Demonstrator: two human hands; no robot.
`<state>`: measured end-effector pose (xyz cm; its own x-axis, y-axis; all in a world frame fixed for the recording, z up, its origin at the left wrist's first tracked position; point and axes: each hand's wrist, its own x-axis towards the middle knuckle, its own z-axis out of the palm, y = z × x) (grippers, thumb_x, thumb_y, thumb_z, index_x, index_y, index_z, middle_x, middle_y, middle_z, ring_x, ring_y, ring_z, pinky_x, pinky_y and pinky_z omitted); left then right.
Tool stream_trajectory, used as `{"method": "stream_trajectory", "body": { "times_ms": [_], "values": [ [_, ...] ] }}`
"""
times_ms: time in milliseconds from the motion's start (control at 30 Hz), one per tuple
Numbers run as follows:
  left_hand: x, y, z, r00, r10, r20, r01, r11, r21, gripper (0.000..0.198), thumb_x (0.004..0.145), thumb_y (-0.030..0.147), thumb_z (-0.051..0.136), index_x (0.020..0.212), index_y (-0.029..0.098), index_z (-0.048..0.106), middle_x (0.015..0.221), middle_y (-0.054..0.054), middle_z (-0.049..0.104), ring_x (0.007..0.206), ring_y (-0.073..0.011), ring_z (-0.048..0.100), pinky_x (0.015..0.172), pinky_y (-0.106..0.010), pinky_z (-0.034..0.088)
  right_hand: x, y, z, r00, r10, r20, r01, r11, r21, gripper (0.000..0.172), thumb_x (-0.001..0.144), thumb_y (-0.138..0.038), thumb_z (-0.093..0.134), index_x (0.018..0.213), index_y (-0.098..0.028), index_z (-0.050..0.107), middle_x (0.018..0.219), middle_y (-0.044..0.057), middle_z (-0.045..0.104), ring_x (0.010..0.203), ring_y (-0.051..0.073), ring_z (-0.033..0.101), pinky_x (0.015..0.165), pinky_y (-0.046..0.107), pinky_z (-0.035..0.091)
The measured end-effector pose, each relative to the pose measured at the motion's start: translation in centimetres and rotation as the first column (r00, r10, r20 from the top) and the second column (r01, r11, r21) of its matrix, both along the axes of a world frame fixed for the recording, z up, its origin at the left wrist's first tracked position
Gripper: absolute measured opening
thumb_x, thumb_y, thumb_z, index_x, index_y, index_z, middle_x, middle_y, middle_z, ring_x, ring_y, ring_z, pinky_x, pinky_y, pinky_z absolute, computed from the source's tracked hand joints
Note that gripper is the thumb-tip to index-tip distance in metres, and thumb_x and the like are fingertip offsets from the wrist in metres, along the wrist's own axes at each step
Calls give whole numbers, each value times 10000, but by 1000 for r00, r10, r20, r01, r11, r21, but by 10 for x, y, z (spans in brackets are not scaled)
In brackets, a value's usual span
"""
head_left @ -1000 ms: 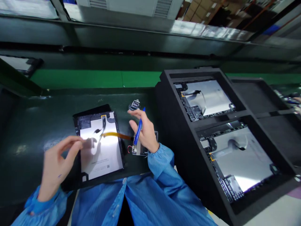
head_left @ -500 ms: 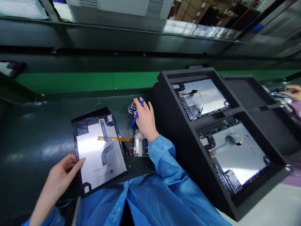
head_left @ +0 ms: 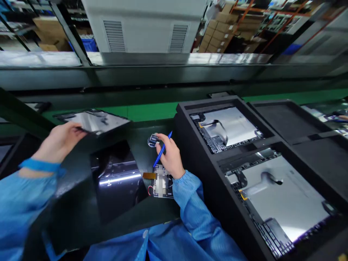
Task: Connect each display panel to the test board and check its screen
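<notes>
My left hand [head_left: 60,141] is closed on the edge of a silver-backed display panel [head_left: 102,121], held up tilted above the bench. Below it a glossy black panel [head_left: 116,181] lies flat on the dark surface. My right hand [head_left: 172,156] has a blue pen-shaped stick [head_left: 163,149] lodged between its fingers. Its thumb and index finger touch a small round clear piece with a dark label [head_left: 153,140]. Under the stick's lower tip sits a circuit board [head_left: 162,185], with an orange flex cable [head_left: 149,175] leading off its left side and a red wire beside it.
To the right, a raised black tray [head_left: 199,159] has compartments holding a far display panel [head_left: 236,123] and a near one [head_left: 288,192]. A green strip [head_left: 152,111] runs behind the bench. Another person's hand shows faintly at the far right edge.
My left hand has lifted the display panel up and away, uncovering the black panel. My right thumb and index finger have come together at the round piece. The view has tilted upward.
</notes>
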<state>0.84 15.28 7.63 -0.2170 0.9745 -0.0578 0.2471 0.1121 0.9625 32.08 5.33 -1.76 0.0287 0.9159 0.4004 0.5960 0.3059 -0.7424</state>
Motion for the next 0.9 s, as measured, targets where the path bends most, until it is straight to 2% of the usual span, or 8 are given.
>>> {"method": "stream_trajectory", "body": {
  "times_ms": [100,233,333,433,567,667,800,900],
  "values": [
    [48,51,-9,981,-22,193,16,999,32,103,908,142,500,807,137,483,820,27,648,921,-92,657,895,-256,536,1,-7,-3,995,91,-30,-92,995,-23,271,972,-212,473,1216,-221,590,1082,79,700,1017,212,657,943,357,513],
    [88,98,-39,973,-44,225,40,999,24,112,958,219,578,898,126,576,962,-41,657,859,-143,660,743,-302,584,5,-17,-8,969,241,-47,-245,966,-84,215,950,-180,513,1119,-230,635,941,30,741,903,175,709,859,297,541],
    [90,114,-48,983,-124,135,135,988,-76,141,950,260,608,960,121,628,941,-59,674,818,-166,667,732,-338,587,7,-22,-10,927,363,-93,-373,919,-131,265,920,-117,516,1127,-222,645,986,13,763,935,152,736,868,264,555],
    [65,103,-38,971,-239,-28,230,957,-176,185,940,232,548,900,91,660,816,-104,700,717,-196,681,779,-400,581,7,-25,-8,872,472,-130,-488,856,-168,366,850,-40,532,1144,-220,656,1058,5,764,986,141,738,882,237,556],
    [29,27,-30,880,-366,-304,326,929,-176,246,876,278,539,940,110,707,781,-143,722,721,-288,689,873,-537,547,8,-28,0,768,611,-191,-640,726,-252,447,821,-9,516,1187,-226,653,1077,1,766,1014,144,734,893,236,545],
    [24,-68,-55,741,-511,-435,467,858,-212,409,810,438,667,1085,145,742,1190,-184,710,1124,-397,646,1086,-605,404,9,-28,3,694,683,-227,-718,632,-292,408,899,-69,495,1251,-226,627,1055,7,774,963,137,742,856,224,539],
    [36,-179,-109,217,-384,-897,763,640,-89,822,907,557,552,1534,72,335,1584,-229,323,1467,-386,316,1184,-609,255,9,-27,2,603,753,-262,-791,523,-317,371,921,-107,531,1264,-212,624,1026,25,773,899,136,746,810,215,544],
    [38,-220,-131,113,-215,-970,775,630,-49,997,824,707,583,1504,17,345,1568,-260,339,1471,-404,299,1223,-618,61,6,-28,1,594,740,-315,-801,512,-309,352,896,-98,572,1226,-197,639,1017,40,769,938,144,741,842,231,557]
  ]
}}
